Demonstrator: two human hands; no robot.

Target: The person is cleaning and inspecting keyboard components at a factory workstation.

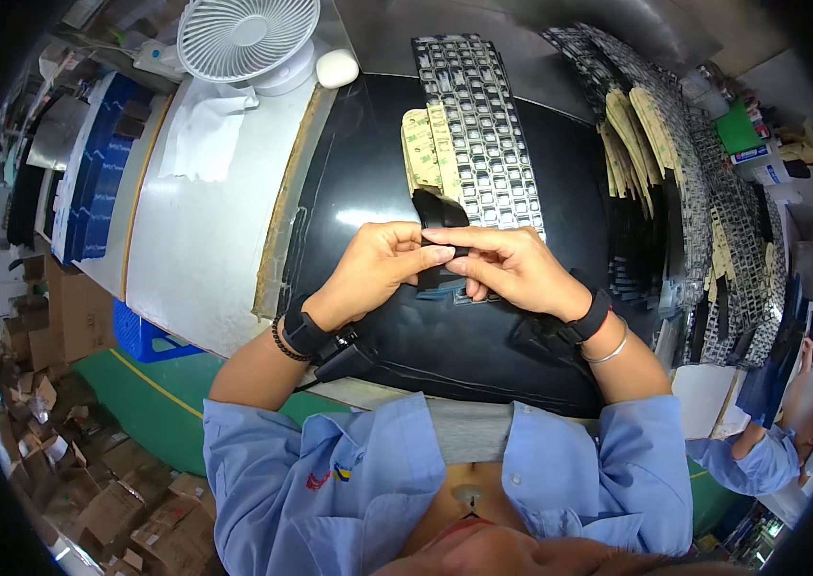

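Observation:
A long keyboard-like sheet (486, 130) with a grid of square key openings lies lengthwise on the black work mat (358, 154). Pale yellow patterned backing paper (422, 149) runs along its left side, and a black flap (437, 207) extends from it toward me. My left hand (373, 267) pinches the near end of this black flap between thumb and fingers. From the other side, my right hand (514, 269) closes on the same end, its fingertips meeting the left ones. The fingers hide exactly what lies between them.
Stacks of similar sheets (704, 192) stand at the right. A white fan (251, 38) and a rounded white object (336, 69) are at the back left, beside a white board (205, 211). Cardboard boxes (109, 509) lie lower left. Another person's blue sleeve (752, 461) shows at the right.

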